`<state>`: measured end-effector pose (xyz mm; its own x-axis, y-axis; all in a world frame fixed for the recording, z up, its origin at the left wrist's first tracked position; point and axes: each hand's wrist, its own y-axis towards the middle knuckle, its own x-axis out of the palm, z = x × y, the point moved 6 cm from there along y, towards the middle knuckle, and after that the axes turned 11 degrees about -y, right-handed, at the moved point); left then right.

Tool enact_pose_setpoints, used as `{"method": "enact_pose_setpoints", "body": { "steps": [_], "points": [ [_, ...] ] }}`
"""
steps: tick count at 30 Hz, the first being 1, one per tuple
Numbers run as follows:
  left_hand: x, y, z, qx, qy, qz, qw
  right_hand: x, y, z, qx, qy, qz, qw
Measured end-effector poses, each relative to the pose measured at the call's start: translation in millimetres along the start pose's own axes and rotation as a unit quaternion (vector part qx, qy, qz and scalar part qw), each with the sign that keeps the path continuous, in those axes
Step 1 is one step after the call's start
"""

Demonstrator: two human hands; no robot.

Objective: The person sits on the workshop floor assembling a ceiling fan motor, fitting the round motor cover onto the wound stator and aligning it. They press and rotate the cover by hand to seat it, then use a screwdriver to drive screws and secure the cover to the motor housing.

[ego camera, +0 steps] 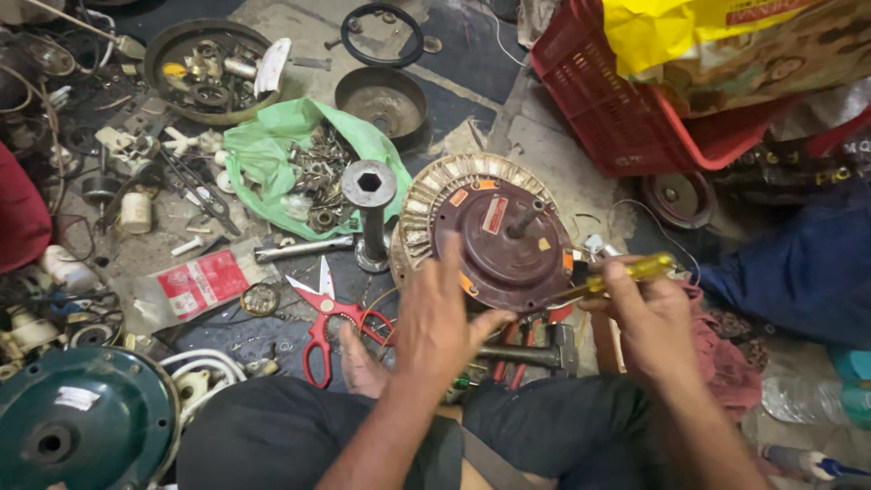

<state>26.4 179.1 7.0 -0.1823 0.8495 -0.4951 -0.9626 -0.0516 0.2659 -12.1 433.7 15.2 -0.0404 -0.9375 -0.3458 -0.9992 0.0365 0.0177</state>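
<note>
- Maroon metal, ringed with pale copper-wound slots: one fan motor (494, 240) lies flat on the floor, its short shaft sticking up and tilted to the right, just ahead of both hands.
- Left hand (437, 318) sits at the motor's near-left rim, fingers spread and loose, gripping nothing; whether the palm touches the casing I cannot tell.
- Right hand (649, 313) is at the motor's right edge, fingers clenched round one yellow-handled screwdriver (617, 277), whose long axis runs left and slightly down toward the rim.
- Of the two, the left hand is nearer the shaft.
- One hammer (535, 352) lies crosswise between the hands, near the knees.
- One pair of red scissors (325, 318) lies open to the left.
- One steel socket post (369, 213) stands upright beside the motor.
- One green bag (272, 150) holds small parts; one red crate (626, 109) is well apart at upper right.
</note>
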Motion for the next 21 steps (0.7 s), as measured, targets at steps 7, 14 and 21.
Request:
{"method": "enact_pose_setpoints", "body": {
  "steps": [7,14,21],
  "points": [
    [11,-23,51,0.171,-0.083,-0.019,0.982,3,-35,-3,0.059,0.170,-0.069,0.981],
    [10,-35,51,0.217,-0.124,-0.082,0.965,-22,-53,-50,-0.210,-0.330,-0.182,0.902],
    [8,-69,59,0.346,-0.090,-0.058,0.932,-19,-91,-12,-0.110,-0.258,-0.253,0.926]
  ]
}}
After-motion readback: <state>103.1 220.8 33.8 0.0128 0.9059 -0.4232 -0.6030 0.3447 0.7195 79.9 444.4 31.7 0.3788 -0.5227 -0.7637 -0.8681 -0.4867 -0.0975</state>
